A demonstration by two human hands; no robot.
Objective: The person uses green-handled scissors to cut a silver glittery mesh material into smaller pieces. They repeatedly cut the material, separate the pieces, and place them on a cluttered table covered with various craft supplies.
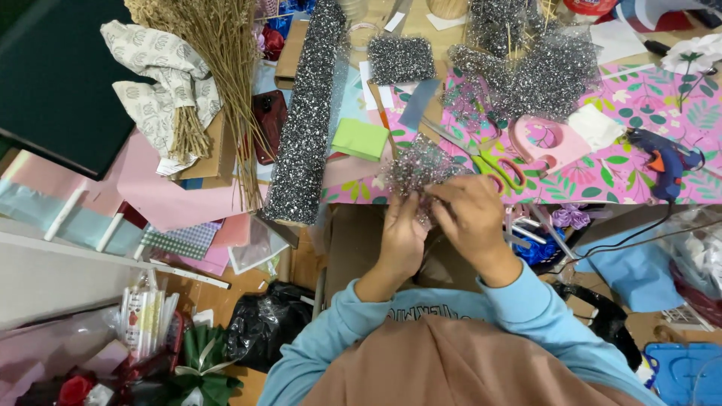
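Glittery mesh piece half hidden behind both hands.

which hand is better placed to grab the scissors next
Right. The right hand sits just below the yellow-handled scissors, while the left hand lies farther away, pinching the glittery mesh.

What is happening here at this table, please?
A person in a light blue top holds a small piece of glittery mesh with both hands: the left hand supports it from below and the right hand pinches it from the side. Yellow-handled scissors, a blue glue gun and a long glitter roll lie on the cluttered table.
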